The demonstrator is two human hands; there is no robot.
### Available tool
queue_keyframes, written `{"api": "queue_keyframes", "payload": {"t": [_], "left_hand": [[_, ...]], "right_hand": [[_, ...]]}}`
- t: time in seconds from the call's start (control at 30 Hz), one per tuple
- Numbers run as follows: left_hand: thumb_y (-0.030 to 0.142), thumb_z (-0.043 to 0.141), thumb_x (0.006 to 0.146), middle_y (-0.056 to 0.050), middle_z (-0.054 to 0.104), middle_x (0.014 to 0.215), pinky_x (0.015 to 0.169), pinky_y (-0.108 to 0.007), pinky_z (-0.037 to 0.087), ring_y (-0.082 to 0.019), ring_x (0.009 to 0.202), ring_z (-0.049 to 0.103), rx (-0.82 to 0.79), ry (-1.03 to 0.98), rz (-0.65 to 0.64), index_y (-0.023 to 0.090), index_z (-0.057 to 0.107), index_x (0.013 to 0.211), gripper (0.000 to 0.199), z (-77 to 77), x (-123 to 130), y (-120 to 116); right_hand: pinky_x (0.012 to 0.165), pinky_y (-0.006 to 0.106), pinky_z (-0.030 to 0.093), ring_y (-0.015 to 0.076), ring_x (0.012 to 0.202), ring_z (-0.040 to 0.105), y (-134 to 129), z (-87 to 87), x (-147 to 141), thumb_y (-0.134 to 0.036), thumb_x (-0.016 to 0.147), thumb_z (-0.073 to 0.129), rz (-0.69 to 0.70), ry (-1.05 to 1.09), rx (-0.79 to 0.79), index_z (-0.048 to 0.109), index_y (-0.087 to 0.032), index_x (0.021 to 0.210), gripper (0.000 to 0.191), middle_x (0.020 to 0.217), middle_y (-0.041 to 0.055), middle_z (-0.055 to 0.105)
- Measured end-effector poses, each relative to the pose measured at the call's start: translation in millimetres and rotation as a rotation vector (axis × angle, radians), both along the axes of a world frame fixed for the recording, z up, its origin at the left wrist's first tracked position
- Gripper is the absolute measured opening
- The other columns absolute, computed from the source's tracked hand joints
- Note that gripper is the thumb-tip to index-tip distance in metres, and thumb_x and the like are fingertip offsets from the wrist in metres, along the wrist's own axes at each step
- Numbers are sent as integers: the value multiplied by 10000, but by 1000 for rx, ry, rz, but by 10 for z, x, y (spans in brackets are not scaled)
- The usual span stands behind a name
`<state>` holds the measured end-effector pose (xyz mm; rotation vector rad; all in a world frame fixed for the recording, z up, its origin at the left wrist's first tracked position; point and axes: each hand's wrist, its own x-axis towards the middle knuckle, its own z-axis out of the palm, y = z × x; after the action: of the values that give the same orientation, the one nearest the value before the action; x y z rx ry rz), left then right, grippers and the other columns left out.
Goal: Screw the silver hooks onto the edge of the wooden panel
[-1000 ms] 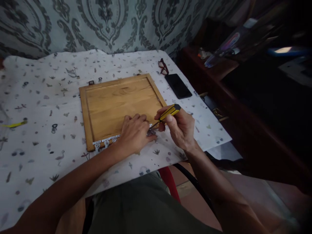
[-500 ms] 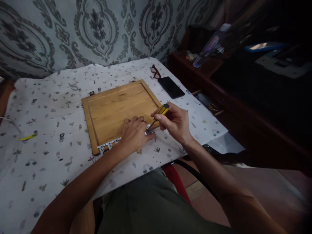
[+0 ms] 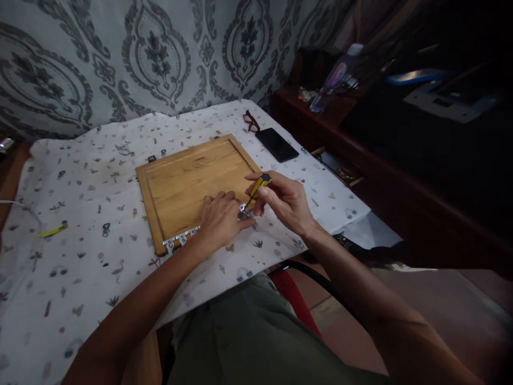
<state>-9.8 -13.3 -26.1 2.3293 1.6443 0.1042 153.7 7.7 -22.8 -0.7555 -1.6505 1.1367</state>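
A framed wooden panel, like a cabinet door, lies flat on the cloth-covered table. Metal hinges line its near edge, partly covered by my left forearm and hand. My left hand rests on that edge with its fingers bent over the wood. Its thumb and fingers steady another metal hinge near the panel's right corner. Pinched in my right hand is a yellow-and-black screwdriver, tilted, with its shaft pointing down at this hinge. The screw and the exact tip contact are too small to make out.
Beyond the panel's right side lie a black phone and a pair of glasses. A yellow strip-like object is on the left of the tablecloth. A clear bottle stands on dark furniture to the right.
The screwdriver handle has turned a little in my right fingers, and my right index finger now reaches further along it. My left hand keeps its place on the panel. The view has shifted slightly.
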Motion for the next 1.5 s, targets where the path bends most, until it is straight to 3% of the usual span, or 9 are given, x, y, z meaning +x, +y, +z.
{"api": "queue_keyframes", "payload": {"t": [0.2, 0.33, 0.6, 0.8, 1.0, 1.07, 1.27, 1.5], "left_hand": [[528, 643, 909, -105, 686, 1103, 924, -495, 436, -325, 1117, 601, 6, -6, -12, 188, 730, 932, 352, -2, -15, -4], [524, 645, 907, -105, 690, 1102, 923, -493, 440, -323, 1112, 600, 11, -7, -14, 187, 727, 919, 348, 1, -17, -4], [516, 636, 914, -102, 680, 1102, 919, -479, 428, -322, 1127, 591, 0, -20, -13, 199, 728, 1018, 346, 23, -15, -14], [539, 632, 912, -106, 683, 1102, 914, -475, 432, -321, 1122, 596, 18, -3, -19, 183, 726, 983, 375, 3, -15, -13], [547, 642, 904, -106, 682, 1086, 934, -477, 429, -318, 1116, 595, -15, 2, -11, 179, 725, 970, 383, 38, -8, -4], [542, 639, 906, -104, 677, 1076, 928, -476, 427, -318, 1111, 594, -20, -1, -12, 176, 722, 940, 377, 38, -8, -3], [544, 627, 913, -102, 673, 1073, 907, -472, 428, -317, 1106, 588, -1, 11, -23, 179, 714, 962, 378, 19, -15, -3], [531, 631, 915, -106, 679, 1081, 916, -480, 430, -322, 1110, 591, -9, 8, -22, 174, 708, 939, 366, 38, -12, -7]], "right_hand": [[367, 179, 422, 53, 398, 532, 14, 25, -54, -510, 825, 783, -102, 43, -7, 647, -180, 836, 357, 630, -53, 599], [365, 186, 432, 67, 396, 541, 24, 48, -72, -500, 774, 831, -69, 72, -38, 572, -202, 777, 395, 604, -68, 574], [426, 194, 479, 52, 446, 592, 11, 19, 4, -563, 925, 650, -28, 41, 37, 645, -217, 1171, 425, 847, -8, 674], [395, 178, 452, 35, 428, 553, -22, 78, -15, -557, 867, 720, -99, 14, 54, 695, -178, 918, 383, 815, -5, 687], [360, 177, 436, 40, 398, 533, -23, 116, -32, -498, 813, 795, -121, 20, 35, 625, -183, 795, 359, 737, -18, 694], [358, 178, 433, 43, 395, 532, -15, 101, -19, -500, 811, 798, -119, 35, 35, 623, -191, 824, 355, 710, -34, 668], [406, 193, 456, 41, 430, 565, -12, 36, 59, -568, 955, 601, -57, 32, 111, 674, -218, 1164, 414, 845, -3, 709], [388, 194, 428, 38, 412, 549, -33, 51, 48, -495, 936, 664, -126, 61, 133, 708, -190, 947, 309, 852, 11, 731]]}}
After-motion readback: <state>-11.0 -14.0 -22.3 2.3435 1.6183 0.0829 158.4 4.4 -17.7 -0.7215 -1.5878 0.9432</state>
